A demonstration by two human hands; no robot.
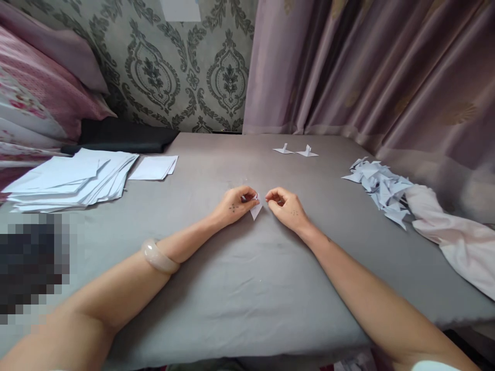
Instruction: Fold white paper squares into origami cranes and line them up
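Note:
Over the middle of the grey-covered table (240, 288), my left hand (237, 203) pinches a small piece of folded white paper (256, 211). A pointed end of the paper sticks out below the thumb; its upper part is partly hidden by the fingers. My right hand (286, 206) is just to the right, apart from the paper, with its thumb and fingertips curled close together. Whether anything tiny is between those fingertips cannot be made out. A pale bangle (159, 257) circles my left forearm.
Stacked white sheets (77, 180) lie at the left, beside smaller paper squares (154, 168) and black folded cloth (127, 135). Two folded paper figures (307, 151) stand at the back. On the right are a heap of folded paper pieces (381, 183) and pale cloth (448, 221).

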